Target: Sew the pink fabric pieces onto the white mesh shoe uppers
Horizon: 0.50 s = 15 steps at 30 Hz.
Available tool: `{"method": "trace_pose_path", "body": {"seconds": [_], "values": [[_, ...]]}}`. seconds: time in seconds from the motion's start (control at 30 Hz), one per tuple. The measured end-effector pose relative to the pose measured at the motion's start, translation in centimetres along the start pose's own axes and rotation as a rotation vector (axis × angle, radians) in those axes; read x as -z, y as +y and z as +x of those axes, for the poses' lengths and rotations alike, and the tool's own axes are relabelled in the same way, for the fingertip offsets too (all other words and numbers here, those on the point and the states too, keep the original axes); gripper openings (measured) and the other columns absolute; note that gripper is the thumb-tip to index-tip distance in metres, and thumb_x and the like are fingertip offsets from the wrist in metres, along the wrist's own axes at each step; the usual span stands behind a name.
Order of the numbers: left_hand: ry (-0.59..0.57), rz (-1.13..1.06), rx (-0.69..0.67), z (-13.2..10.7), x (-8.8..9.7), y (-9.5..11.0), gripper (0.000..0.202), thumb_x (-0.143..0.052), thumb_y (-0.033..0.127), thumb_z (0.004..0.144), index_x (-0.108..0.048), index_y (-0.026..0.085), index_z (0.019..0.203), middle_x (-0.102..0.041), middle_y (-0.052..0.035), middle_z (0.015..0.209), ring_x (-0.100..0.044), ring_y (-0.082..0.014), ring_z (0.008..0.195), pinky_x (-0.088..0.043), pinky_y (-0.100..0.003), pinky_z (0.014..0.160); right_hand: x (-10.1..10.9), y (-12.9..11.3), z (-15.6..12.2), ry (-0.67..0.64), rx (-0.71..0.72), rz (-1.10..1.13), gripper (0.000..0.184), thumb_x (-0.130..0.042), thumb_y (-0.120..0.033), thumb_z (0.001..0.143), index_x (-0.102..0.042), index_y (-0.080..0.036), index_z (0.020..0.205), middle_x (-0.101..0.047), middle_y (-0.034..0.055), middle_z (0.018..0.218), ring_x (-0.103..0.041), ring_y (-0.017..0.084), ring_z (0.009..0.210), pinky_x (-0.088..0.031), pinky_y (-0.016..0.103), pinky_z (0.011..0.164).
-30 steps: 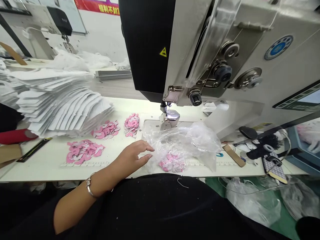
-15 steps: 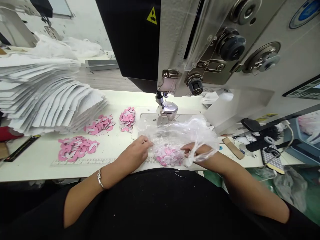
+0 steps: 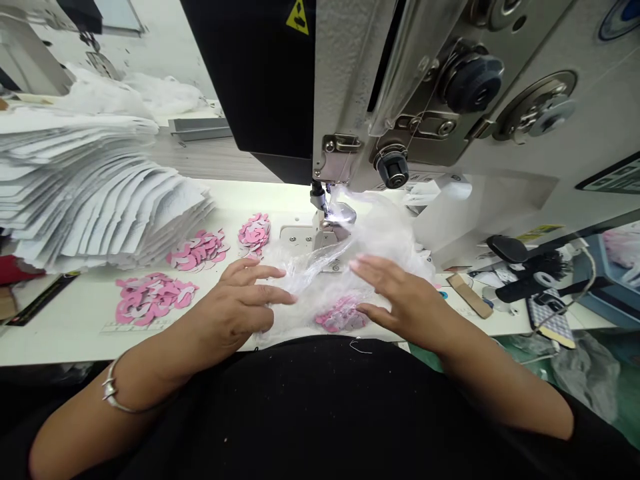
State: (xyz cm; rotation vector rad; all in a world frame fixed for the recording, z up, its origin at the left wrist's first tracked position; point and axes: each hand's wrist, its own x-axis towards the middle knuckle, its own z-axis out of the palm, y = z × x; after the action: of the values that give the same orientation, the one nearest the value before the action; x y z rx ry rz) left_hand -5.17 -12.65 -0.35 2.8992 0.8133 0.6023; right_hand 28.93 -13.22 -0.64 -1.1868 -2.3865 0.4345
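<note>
A thin clear plastic bag (image 3: 385,230) lies spread below the needle of the sewing machine, with small pink and white cut pieces (image 3: 343,315) showing through its near part. My left hand (image 3: 245,303) is at the bag's left side, its fingers stretched and apart. On the right, my right hand (image 3: 400,297) has its fingers extended over the bag, thumb by the pink pieces. Neither hand grips the bag; whether the fingertips touch it I cannot tell. The machine's presser foot area (image 3: 327,207) is partly covered by the plastic.
Loose piles of pink pieces (image 3: 155,298) lie left of my hands, along a printed ruler. A tall stack of white sheets (image 3: 100,193) stands behind them. The sewing machine head (image 3: 345,87) overhangs the table. At right are a brown strip (image 3: 470,295), a black brush (image 3: 550,263) and a blue bin (image 3: 600,287).
My left hand has moved left and opened. My right hand has come out from under the plastic, its fingers now straight. The bag has spread toward the needle.
</note>
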Motion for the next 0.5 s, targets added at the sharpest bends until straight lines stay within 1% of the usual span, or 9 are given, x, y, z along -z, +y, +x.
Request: {"method": "trace_pose_path", "body": {"seconds": [0.07, 0.13, 0.2, 0.27, 0.33, 0.4, 0.43, 0.47, 0.5], "values": [[-0.137, -0.054, 0.04, -0.5, 1.0, 0.4, 0.029, -0.053, 0.006, 0.083, -0.065, 0.028, 0.067, -0.071, 0.0054, 0.12, -0.05, -0.0266, 0.135, -0.023, -0.06, 0.119, 0.1, -0.2, 0.1, -0.148, 0.009, -0.174, 0.044, -0.056, -0.021, 0.09, -0.056, -0.03, 0.133, -0.062, 0.007, 0.102, -0.058, 0.021, 0.084, -0.048, 0.031, 0.066], [-0.19, -0.086, 0.116, -0.9, 2.1, 0.8, 0.031, -0.056, 0.01, 0.081, -0.071, 0.035, 0.091, -0.067, 0.0026, 0.128, -0.049, -0.0283, 0.136, -0.027, -0.061, 0.118, 0.3, -0.5, -0.2, -0.196, 0.043, -0.202, 0.038, -0.052, -0.012, 0.086, -0.064, -0.025, 0.12, -0.058, 0.0053, 0.088, -0.055, 0.019, 0.078, -0.045, 0.029, 0.063], [-0.172, -0.144, 0.151, -0.5, 3.2, 1.4, 0.045, -0.062, 0.018, 0.081, -0.066, 0.039, 0.12, -0.066, -0.0007, 0.131, -0.053, -0.0284, 0.132, -0.04, -0.053, 0.114, 0.8, -0.9, -0.7, -0.187, 0.115, -0.09, 0.036, -0.051, -0.007, 0.084, -0.067, -0.023, 0.112, -0.056, 0.0049, 0.087, -0.053, 0.017, 0.077, -0.044, 0.027, 0.064], [-0.133, -0.243, 0.156, 0.7, 3.7, 2.3, 0.051, -0.063, 0.022, 0.085, -0.059, 0.038, 0.133, -0.067, -0.0009, 0.129, -0.06, -0.0247, 0.124, -0.051, -0.039, 0.105, 1.2, -1.4, -1.2, -0.158, 0.194, 0.089, 0.036, -0.05, -0.005, 0.085, -0.066, -0.023, 0.112, -0.056, 0.0044, 0.089, -0.054, 0.015, 0.08, -0.045, 0.026, 0.068], [-0.088, -0.331, 0.173, 2.7, 3.2, 3.2, 0.043, -0.057, 0.023, 0.093, -0.057, 0.037, 0.134, -0.067, 0.0009, 0.129, -0.064, -0.0198, 0.119, -0.053, -0.031, 0.101, 1.4, -1.8, -1.4, -0.148, 0.266, 0.244, 0.034, -0.052, -0.006, 0.087, -0.067, -0.024, 0.111, -0.058, 0.0045, 0.094, -0.056, 0.014, 0.085, -0.047, 0.026, 0.073], [-0.125, -0.373, 0.176, 4.8, 1.7, 3.9, 0.04, -0.05, 0.031, 0.098, -0.054, 0.032, 0.138, -0.065, -0.0017, 0.133, -0.063, -0.0196, 0.119, -0.049, -0.032, 0.104, 1.5, -2.1, -1.4, -0.167, 0.329, 0.344, 0.028, -0.054, -0.008, 0.089, -0.068, -0.024, 0.107, -0.059, 0.0055, 0.1, -0.058, 0.014, 0.092, -0.048, 0.027, 0.079], [-0.172, -0.392, 0.173, 5.6, 0.7, 4.0, 0.033, -0.046, 0.034, 0.1, -0.06, 0.029, 0.129, -0.069, -0.0024, 0.125, -0.066, -0.0197, 0.113, -0.048, -0.034, 0.104, 1.5, -2.1, -1.4, -0.176, 0.347, 0.368, 0.026, -0.055, -0.009, 0.089, -0.069, -0.023, 0.106, -0.06, 0.0061, 0.102, -0.059, 0.015, 0.095, -0.049, 0.028, 0.082], [-0.247, -0.403, 0.15, 6.0, -0.4, 3.9, 0.03, -0.041, 0.034, 0.102, -0.067, 0.027, 0.114, -0.074, -0.0008, 0.108, -0.07, -0.018, 0.098, -0.047, -0.035, 0.103, 1.5, -2.0, -1.5, -0.18, 0.354, 0.375, 0.025, -0.055, -0.009, 0.089, -0.07, -0.023, 0.104, -0.06, 0.0064, 0.103, -0.059, 0.015, 0.096, -0.049, 0.029, 0.084], [-0.318, -0.395, 0.139, 6.2, -1.5, 3.7, 0.034, -0.037, 0.035, 0.103, -0.07, 0.026, 0.099, -0.075, 0.0007, 0.09, -0.07, -0.0166, 0.082, -0.046, -0.037, 0.103, 1.6, -1.9, -1.7, -0.178, 0.343, 0.372, 0.026, -0.055, -0.008, 0.088, -0.07, -0.022, 0.103, -0.061, 0.0065, 0.103, -0.059, 0.015, 0.097, -0.049, 0.03, 0.085]]}}
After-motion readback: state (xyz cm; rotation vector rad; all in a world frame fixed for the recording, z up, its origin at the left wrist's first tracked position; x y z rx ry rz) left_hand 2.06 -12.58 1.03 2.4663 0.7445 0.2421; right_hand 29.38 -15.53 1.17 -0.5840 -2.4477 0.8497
